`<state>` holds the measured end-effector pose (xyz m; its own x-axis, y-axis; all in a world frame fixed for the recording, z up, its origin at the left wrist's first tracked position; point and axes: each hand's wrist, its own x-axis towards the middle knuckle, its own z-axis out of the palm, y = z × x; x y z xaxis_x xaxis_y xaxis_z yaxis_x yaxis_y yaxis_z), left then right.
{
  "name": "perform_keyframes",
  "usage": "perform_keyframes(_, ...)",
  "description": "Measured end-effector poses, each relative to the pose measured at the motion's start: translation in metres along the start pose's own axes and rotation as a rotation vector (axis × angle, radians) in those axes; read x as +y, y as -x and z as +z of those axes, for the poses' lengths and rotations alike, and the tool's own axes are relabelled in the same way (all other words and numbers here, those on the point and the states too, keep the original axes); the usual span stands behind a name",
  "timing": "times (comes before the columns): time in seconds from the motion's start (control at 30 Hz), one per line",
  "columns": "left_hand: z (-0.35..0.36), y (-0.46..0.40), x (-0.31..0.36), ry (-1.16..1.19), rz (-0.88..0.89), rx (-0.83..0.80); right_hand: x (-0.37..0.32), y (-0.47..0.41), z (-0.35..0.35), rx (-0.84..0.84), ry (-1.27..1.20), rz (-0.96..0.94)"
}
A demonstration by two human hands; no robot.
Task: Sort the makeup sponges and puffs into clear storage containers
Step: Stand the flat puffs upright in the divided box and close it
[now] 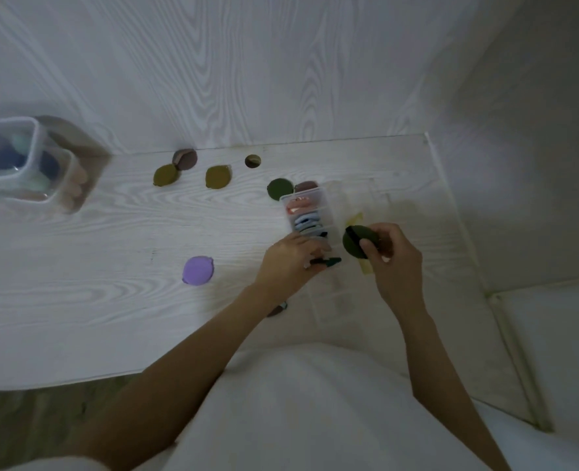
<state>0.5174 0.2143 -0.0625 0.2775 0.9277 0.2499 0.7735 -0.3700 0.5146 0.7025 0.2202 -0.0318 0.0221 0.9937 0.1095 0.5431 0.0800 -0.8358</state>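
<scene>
Head view: the dark green puff (pixel 357 240) is pinched in the right hand (pixel 391 258), just right of the slim clear container (pixel 310 212) on the counter (pixel 111 232). The left hand (pixel 289 263) grips the container's near end — best keep it braced and slide the puff in on edge — other puffs wait farther left.

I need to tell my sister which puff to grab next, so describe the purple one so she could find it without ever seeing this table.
Start at the white wood-grain table and find the small clear container of upright puffs by the person's left hand. To that hand's left lies the purple puff, flat and alone. It is the only purple one; the other loose puffs are olive, brown or dark green.
</scene>
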Motion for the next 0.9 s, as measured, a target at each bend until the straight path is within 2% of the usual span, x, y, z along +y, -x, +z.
perform_keyframes(0.1,0.004,-0.005,-0.006,-0.047,-0.042,0.001,0.002,0.003,-0.004,-0.068,0.116,-0.068)
perform_keyframes(0.2,0.007,-0.007,-0.005,-0.088,0.013,-0.029,0.005,0.007,-0.004,-0.124,0.221,-0.129)
perform_keyframes(0.3,0.008,-0.004,0.0,-0.086,0.066,-0.079,0.003,0.008,-0.005,-0.104,0.223,-0.124)
perform_keyframes(0.37,0.007,-0.001,0.002,-0.057,0.029,-0.097,0.002,0.006,-0.005,-0.092,0.215,-0.126)
perform_keyframes(0.5,0.004,0.002,0.004,-0.101,0.082,-0.131,0.004,0.0,0.001,-0.154,0.257,-0.163)
perform_keyframes(0.63,0.002,0.009,0.003,-0.191,0.103,-0.11,0.002,-0.006,0.012,-0.226,0.428,-0.267)
perform_keyframes(0.77,0.002,0.013,0.004,-0.168,0.11,-0.04,0.0,-0.013,0.03,-0.336,0.652,-0.4)
perform_keyframes(0.9,0.001,0.017,-0.007,-0.154,0.114,-0.073,-0.002,-0.02,0.035,-0.464,0.754,-0.438)
